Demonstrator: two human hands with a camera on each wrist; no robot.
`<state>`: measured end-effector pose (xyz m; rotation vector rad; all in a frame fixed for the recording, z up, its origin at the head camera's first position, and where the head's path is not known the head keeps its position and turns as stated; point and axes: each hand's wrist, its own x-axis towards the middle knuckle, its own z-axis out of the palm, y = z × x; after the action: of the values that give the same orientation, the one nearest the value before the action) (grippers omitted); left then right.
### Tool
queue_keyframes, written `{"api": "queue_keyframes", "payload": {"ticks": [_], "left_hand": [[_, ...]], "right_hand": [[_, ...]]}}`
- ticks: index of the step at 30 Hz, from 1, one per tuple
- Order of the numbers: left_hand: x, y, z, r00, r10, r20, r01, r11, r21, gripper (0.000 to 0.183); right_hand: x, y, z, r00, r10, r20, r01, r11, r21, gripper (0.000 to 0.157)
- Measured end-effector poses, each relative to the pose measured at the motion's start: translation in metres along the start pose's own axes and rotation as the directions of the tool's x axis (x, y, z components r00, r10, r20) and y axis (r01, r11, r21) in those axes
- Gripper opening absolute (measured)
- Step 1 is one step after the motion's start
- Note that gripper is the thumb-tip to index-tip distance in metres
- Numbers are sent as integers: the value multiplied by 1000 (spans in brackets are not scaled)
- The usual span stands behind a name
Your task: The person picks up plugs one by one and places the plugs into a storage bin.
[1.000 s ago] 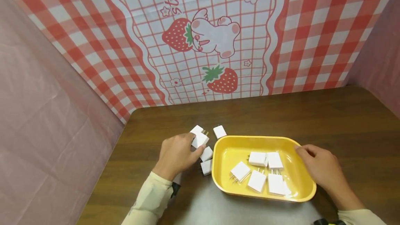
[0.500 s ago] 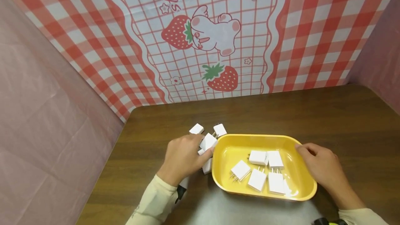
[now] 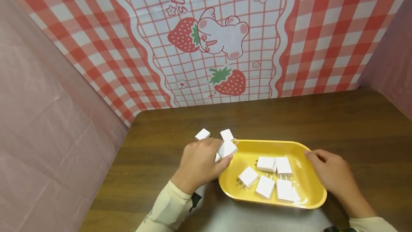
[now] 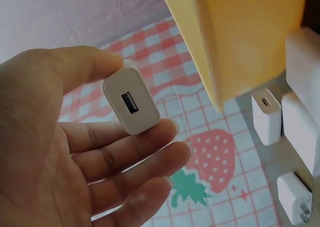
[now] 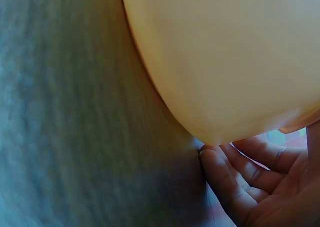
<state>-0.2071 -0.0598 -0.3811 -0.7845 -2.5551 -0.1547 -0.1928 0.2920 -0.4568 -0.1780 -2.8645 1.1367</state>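
My left hand (image 3: 200, 162) pinches a white USB wall charger (image 3: 227, 148) between thumb and fingers, at the left rim of the yellow tray (image 3: 273, 141). In the left wrist view, the held charger's USB port (image 4: 130, 102) faces the camera. At the tray's right end, my right hand (image 3: 333, 173) grips the rim. The right wrist view has that hand's fingers (image 5: 222, 174) against the tray's outer wall (image 5: 215, 87). Several white chargers (image 3: 265, 186) lie inside the tray, prongs pointing various ways.
Left of the tray, a loose charger (image 3: 202, 134) lies on the brown wooden table (image 3: 154, 128). Another charger (image 3: 226, 134) is by the tray's back left corner. One more is mostly hidden behind my left hand. A red-checked cloth (image 3: 322, 46) hangs behind the table.
My left hand has carried the pinched charger rightward from the loose pile to the tray's left rim. The right hand and the tray have stayed in place.
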Motion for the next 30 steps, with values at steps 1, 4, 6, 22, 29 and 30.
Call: {"api": "queue_keyframes", "payload": {"ticks": [1, 4, 6, 22, 29, 30], "left_hand": [[0, 2, 0, 1000, 11, 0, -11, 1000, 8, 35], [-1, 8, 1, 999, 47, 8, -48, 999, 26, 36], [-2, 13, 2, 997, 69, 17, -70, 997, 29, 37], [-3, 35, 13, 981, 193, -11, -192, 980, 50, 34], [-6, 43, 15, 973, 229, 16, -230, 972, 55, 35], [-6, 43, 16, 972, 233, 21, -234, 971, 57, 35]], "right_hand": [[0, 0, 0, 1000, -2, 2, 2, 1000, -1, 54], [0, 2, 0, 1000, -4, 14, 4, 1000, -6, 55], [-1, 3, 0, 1000, -7, 15, 7, 1000, -12, 54], [-1, 3, 2, 999, -31, -42, 31, 999, -13, 48], [-1, 2, 1, 1000, -14, -20, 14, 1000, -4, 51], [-1, 2, 1, 1000, -12, -16, 12, 1000, -3, 52]]}}
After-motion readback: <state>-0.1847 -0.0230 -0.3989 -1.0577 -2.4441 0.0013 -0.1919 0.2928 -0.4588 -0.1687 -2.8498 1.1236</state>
